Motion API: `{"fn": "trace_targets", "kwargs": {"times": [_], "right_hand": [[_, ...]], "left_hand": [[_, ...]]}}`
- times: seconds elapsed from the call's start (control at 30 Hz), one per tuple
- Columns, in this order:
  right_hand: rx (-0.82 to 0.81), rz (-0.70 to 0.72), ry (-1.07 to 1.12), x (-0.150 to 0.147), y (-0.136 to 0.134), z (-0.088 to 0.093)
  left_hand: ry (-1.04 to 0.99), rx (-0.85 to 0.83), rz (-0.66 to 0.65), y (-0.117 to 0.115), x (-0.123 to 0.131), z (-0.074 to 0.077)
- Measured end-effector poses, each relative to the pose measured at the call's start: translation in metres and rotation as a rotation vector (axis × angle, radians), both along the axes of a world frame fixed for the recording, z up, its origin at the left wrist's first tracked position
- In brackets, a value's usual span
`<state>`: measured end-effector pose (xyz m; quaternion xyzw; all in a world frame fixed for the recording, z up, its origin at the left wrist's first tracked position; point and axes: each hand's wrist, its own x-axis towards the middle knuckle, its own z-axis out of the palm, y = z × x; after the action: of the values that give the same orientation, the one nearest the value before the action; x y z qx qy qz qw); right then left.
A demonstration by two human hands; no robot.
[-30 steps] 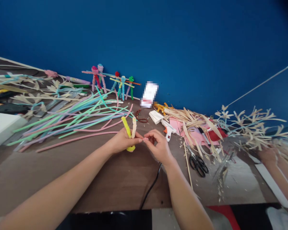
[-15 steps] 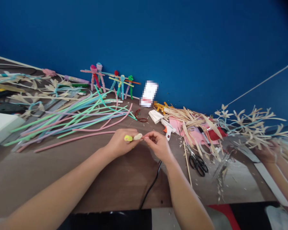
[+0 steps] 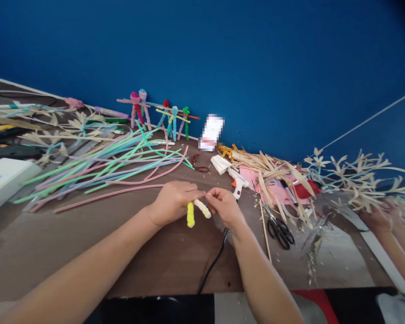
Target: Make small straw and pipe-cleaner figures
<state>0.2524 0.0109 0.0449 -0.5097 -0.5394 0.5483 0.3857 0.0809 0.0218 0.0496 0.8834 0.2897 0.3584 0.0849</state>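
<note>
Blue wall [image 3: 263, 67] behind brown table [image 3: 162, 265]. Left hand [image 3: 173, 204] closed round yellow-and-cream pipe-cleaner piece [image 3: 191, 216], 2 ends hanging below fingers, above table. Right hand [image 3: 225, 207] beside left fingertips; cannot tell whether it grips anything. 5 pipe-cleaner figures [image 3: 174, 110] stand along wall; loose pipe cleaners [image 3: 77, 174] lie left, white glue gun [image 3: 238, 182] and black-handled scissors [image 3: 278, 228] right.

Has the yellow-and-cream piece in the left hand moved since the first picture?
Yes. Against the blue wall, the yellow-and-cream piece has swung toward the near table edge: its ends, first toward the wall, now point away.
</note>
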Motion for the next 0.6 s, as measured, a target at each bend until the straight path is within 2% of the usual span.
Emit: {"fn": "trace_targets", "kwargs": {"times": [0.07,0.17,0.27,0.37,0.5,0.6], "right_hand": [[-0.034,0.018,0.057,0.001,0.0,0.0],[0.005,0.051,0.052,0.003,0.001,0.002],[0.174,0.07,-0.088,0.006,0.003,0.001],[0.424,0.034,-0.286,0.007,0.004,0.0],[0.657,-0.018,-0.404,0.008,0.003,0.002],[0.749,0.028,-0.454,0.008,0.0,0.006]], "left_hand": [[-0.07,-0.115,0.019,0.0,0.003,-0.002],[-0.298,-0.514,0.099,0.001,0.009,-0.004],[-0.52,-0.925,0.097,0.003,0.013,-0.005],[-0.693,-1.213,0.029,0.004,0.014,-0.003],[-0.775,-1.412,-0.048,0.005,0.01,0.001],[-0.765,-1.48,-0.086,0.005,0.008,0.003]]}}
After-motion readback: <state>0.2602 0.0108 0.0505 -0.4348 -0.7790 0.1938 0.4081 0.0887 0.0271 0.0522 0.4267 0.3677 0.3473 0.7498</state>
